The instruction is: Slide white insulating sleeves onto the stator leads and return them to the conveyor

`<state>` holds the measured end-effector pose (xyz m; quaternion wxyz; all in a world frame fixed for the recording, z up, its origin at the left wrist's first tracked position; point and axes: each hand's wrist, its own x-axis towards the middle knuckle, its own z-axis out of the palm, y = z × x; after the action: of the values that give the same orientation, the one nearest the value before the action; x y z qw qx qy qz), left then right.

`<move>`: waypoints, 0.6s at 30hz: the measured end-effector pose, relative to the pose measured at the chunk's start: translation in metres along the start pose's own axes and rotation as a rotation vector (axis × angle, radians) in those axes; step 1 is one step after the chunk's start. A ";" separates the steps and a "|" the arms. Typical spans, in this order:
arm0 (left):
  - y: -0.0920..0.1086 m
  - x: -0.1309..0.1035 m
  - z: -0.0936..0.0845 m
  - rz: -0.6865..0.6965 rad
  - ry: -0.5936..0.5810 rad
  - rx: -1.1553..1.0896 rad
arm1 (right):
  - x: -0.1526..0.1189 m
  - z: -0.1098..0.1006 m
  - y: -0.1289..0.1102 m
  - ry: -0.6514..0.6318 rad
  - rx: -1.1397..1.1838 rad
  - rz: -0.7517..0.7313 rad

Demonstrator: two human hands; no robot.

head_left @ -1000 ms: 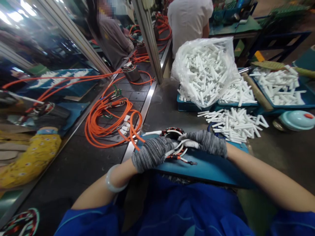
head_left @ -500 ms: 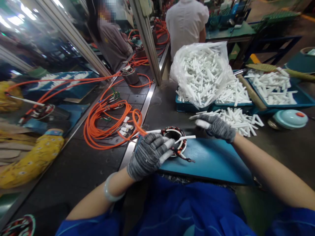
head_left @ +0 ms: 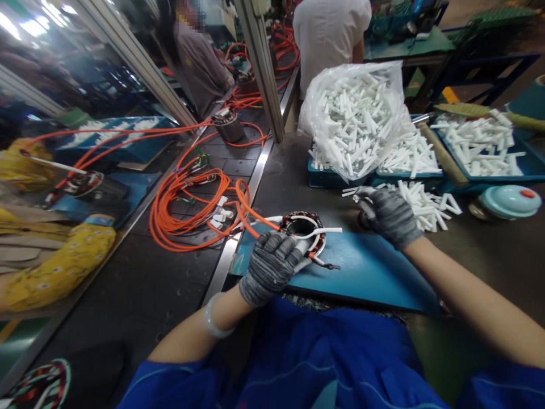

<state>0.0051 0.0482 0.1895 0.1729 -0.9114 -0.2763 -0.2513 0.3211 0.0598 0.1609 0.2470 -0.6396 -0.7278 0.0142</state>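
Observation:
A wound motor stator (head_left: 320, 245) with dark windings, red-orange patches and white-sleeved leads sits on a blue mat (head_left: 361, 272). My left hand (head_left: 272, 262), in a grey striped glove with pale fingertips, grips its near left side. Out of the stator toward the right pokes a white sleeve tube (head_left: 330, 230), and a dark lead end lies on the mat. My right hand (head_left: 389, 215), gloved alike, is at the left edge of a loose pile of white tubes (head_left: 426, 207). Its fingers are curled together, and what they hold, if anything, is too small to make out.
Behind the pile stand a plastic bag of tubes (head_left: 353, 125) and a blue tray (head_left: 481, 176). A round light-blue container (head_left: 508, 201) is at the right. Orange cable coils (head_left: 187, 210) lie at the left, beside a metal post (head_left: 266, 74). A yellow-sleeved co-worker (head_left: 63, 267) handles another stator.
My right hand has gone from stretched fingers to curled ones, at the edge of the tube pile. My left hand stays on the stator. The view has shifted slightly.

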 end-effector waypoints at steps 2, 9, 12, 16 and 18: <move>0.004 -0.004 0.001 -0.036 0.022 -0.034 | -0.029 -0.009 -0.028 0.100 0.209 0.090; 0.013 -0.012 0.005 -0.140 0.023 -0.105 | -0.090 -0.014 -0.083 -0.077 0.806 0.342; 0.014 -0.010 0.004 -0.150 0.043 -0.119 | -0.093 -0.005 -0.076 -0.137 0.876 0.369; 0.015 -0.010 0.004 -0.190 0.047 -0.147 | -0.092 -0.003 -0.062 -0.159 0.897 0.340; 0.015 -0.011 0.004 -0.204 0.044 -0.153 | -0.089 -0.006 -0.060 -0.178 0.896 0.342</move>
<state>0.0077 0.0334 0.1773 0.0824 -0.8833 -0.3438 -0.3078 0.2735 -0.0365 0.1564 0.4288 -0.5770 -0.5531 0.4211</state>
